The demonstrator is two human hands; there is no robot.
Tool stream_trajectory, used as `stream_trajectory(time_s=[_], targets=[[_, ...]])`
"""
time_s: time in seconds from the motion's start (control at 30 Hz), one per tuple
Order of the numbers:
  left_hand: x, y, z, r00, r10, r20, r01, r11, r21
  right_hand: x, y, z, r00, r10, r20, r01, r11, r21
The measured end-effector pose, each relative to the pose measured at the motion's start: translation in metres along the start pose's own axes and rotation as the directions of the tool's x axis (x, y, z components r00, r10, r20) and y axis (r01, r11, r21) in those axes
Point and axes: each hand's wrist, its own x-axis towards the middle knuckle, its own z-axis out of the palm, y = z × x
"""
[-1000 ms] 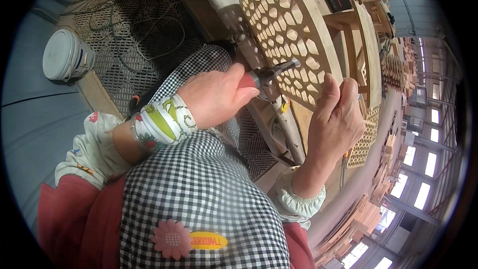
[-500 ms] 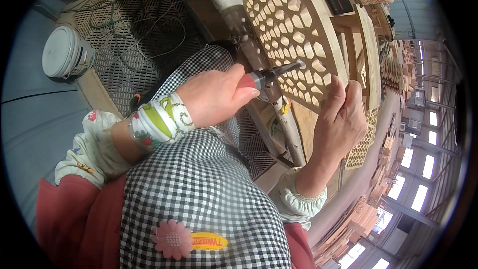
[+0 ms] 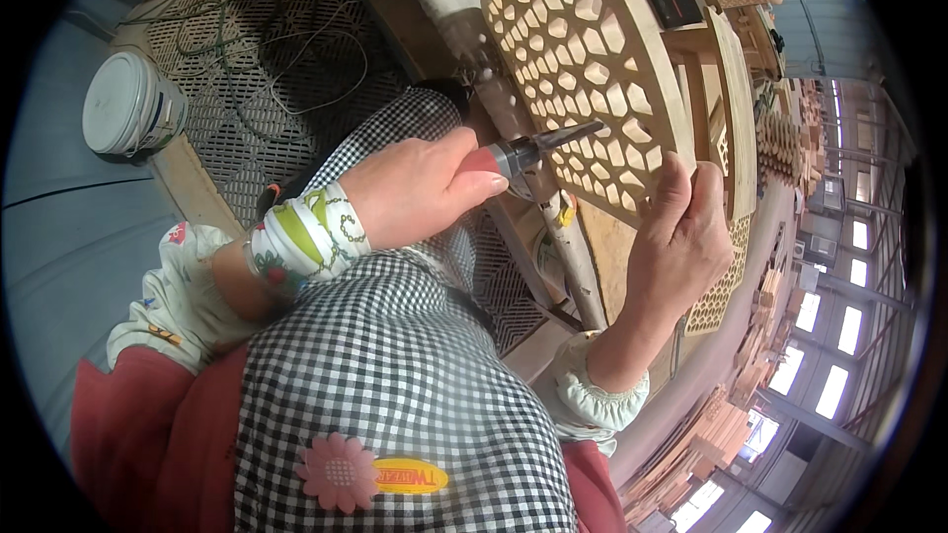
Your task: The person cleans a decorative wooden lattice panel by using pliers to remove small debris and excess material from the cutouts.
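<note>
Our left hand curls in a grip, thumb pointing right, left forearm reaching in from lower left; our right hand pinches, right forearm slanting upward.

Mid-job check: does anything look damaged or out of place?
Only the cords look untidy, lying in loose loops across the slatted floor. The perforated panel in the right hand shows no clear damage.
</note>
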Motion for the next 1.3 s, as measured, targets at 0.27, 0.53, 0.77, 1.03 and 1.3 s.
stream_trajectory(time_s=[0.27,0.53,0.77,1.03,1.3], targets=[[0.007,-0.007,-0.002,0.995,0.016,0.101,-0.012,0.999,-0.041,0.002,-0.001,0.0,1.0,-0.018,0.004,0.018,1.0,-0.016],[0.001,0.013,-0.006,0.993,0.054,0.108,-0.07,0.986,0.152,0.0,-0.001,0.002,0.999,-0.047,-0.018,0.047,0.998,-0.047],[0.017,0.014,0.005,0.994,0.105,0.04,-0.111,0.978,0.176,-0.004,-0.002,0.005,0.998,-0.053,-0.04,0.05,0.996,-0.068],[0.014,0.013,0.009,0.997,0.07,0.027,-0.074,0.977,0.199,-0.006,-0.006,0.005,0.999,-0.028,-0.037,0.026,0.998,-0.055],[-0.019,0.01,-0.016,0.994,0.05,0.093,-0.061,0.99,0.126,-0.007,-0.004,0.002,1.0,-0.002,-0.013,0.001,0.998,-0.056]])
